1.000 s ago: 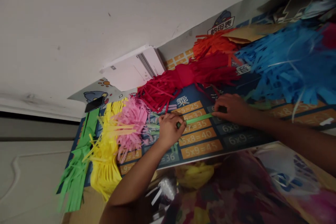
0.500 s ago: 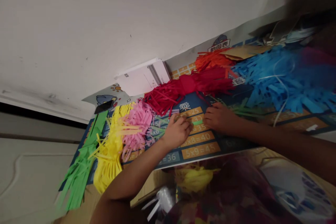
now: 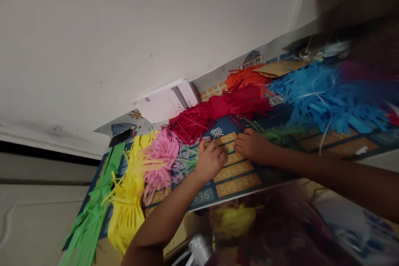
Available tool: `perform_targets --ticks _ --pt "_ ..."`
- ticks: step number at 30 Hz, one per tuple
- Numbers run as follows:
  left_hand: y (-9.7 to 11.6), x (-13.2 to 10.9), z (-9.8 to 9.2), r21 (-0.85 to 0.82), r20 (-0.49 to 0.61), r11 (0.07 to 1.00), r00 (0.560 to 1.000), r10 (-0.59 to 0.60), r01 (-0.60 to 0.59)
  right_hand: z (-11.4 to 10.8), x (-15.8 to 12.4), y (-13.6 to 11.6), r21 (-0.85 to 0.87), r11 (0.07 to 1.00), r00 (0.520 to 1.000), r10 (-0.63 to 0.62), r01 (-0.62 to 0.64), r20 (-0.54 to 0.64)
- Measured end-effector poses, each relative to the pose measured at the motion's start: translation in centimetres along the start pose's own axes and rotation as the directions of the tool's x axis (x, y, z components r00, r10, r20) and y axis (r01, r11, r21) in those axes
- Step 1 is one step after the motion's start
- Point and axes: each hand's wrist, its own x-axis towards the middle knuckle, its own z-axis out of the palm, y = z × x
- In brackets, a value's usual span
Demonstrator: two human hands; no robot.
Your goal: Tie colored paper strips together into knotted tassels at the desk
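Low over the printed mat, my left hand (image 3: 212, 158) and my right hand (image 3: 252, 145) face each other, fingers curled in. Both grip a green fringed paper strip (image 3: 188, 158), whose loose ends fan out left of my left hand and right of my right hand. Only a thin green bit shows between the fingers; the rest of its middle is hidden. Just behind the hands lies a red fringed paper bundle (image 3: 218, 106), pinched at its centre. A pink fringed bundle (image 3: 162, 153) is left of my left hand.
Farther left lie a yellow fringed bundle (image 3: 126, 199), a green one (image 3: 93, 212) and a dark phone-like object (image 3: 121, 137). White cards (image 3: 165, 102) lean by the wall. Orange fringe (image 3: 246, 77) and a blue bundle with white string (image 3: 327, 99) are at right. The printed mat (image 3: 238, 185) covers the table.
My hands have drawn slightly closer together, and less of the green strip shows between them. The whole view has shifted a little; the other bundles stay in place.
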Motion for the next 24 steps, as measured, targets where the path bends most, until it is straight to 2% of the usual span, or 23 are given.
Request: perform_targets --ticks 3,6,9,12,14,17,19,21,24 --pt "0.0 -0.7 -0.2 -0.003 -0.024 1.000 1.000 -0.001 0.001 0.8 -1.7 0.6 0.053 0.999 0.999 -0.005 0.008 -0.052" --pt "-0.3 -1.0 -0.3 -0.142 -0.035 0.984 0.993 -0.109 0.103 1.7 -3.2 1.8 0.240 0.965 0.982 0.137 -0.103 -0.130" --pt "-0.9 -1.2 -0.1 -0.316 0.032 0.912 0.963 -0.267 0.263 2.3 -3.9 2.9 0.435 0.862 0.947 0.317 -0.263 -0.057" --pt "-1.3 -1.4 0.3 -0.420 0.121 0.815 0.915 -0.385 0.399 2.4 -3.9 3.6 0.523 0.780 0.928 0.366 -0.344 0.065" --pt "-1.5 -1.4 0.5 -0.438 0.151 0.783 0.895 -0.420 0.441 2.3 -3.8 3.7 0.535 0.759 0.919 0.383 -0.371 0.095" --pt "-1.4 -1.1 0.4 -0.384 0.175 0.799 0.886 -0.430 0.463 2.1 -3.4 3.5 0.511 0.751 0.901 0.416 -0.417 0.124" --pt "-1.2 -0.8 0.2 -0.327 0.179 0.833 0.895 -0.409 0.446 2.0 -3.2 3.2 0.470 0.759 0.887 0.441 -0.450 0.137" --pt "-1.0 -0.6 0.0 -0.277 0.132 0.897 0.939 -0.319 0.344 1.7 -3.0 2.7 0.416 0.804 0.900 0.427 -0.424 0.092" --pt "-0.4 -0.4 -0.5 -0.189 0.019 0.978 0.996 -0.087 0.089 1.0 -2.6 1.7 0.327 0.917 0.965 0.259 -0.230 -0.048"
